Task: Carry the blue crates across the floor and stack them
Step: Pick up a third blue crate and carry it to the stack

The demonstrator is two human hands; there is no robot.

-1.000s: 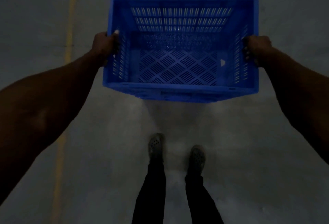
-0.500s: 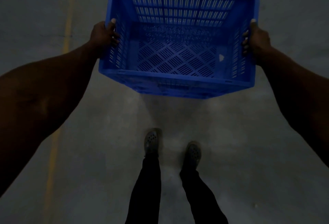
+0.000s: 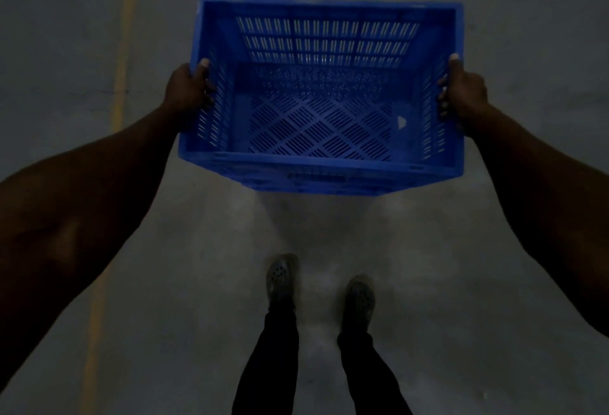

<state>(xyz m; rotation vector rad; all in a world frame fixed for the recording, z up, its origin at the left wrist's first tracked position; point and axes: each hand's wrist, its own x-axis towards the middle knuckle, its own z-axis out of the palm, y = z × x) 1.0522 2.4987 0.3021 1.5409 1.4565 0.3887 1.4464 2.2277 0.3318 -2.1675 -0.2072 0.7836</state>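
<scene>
Grey concrete floor (image 3: 494,315) fills the view under dim light. A yellow line (image 3: 122,62) runs along the floor at the left, from top to bottom.

One blue crate (image 3: 321,111) is held in the air in front of the person, above the floor and ahead of the feet. The crate is upright, open side up. Its walls are slotted and its base is a lattice of slots. A small pale mark shows on the base near the right wall.

Left hand (image 3: 188,88): grip closed on the left wall, thumb over the rim, fingers curled into the wall from outside.

Right hand (image 3: 463,91): grip closed on the right wall, thumb over the rim, fingers curled against the wall.

Both arms are extended forward. Two perforated shoes (image 3: 280,278) and dark trousers (image 3: 270,365) show below the crate, feet apart on the floor.
</scene>
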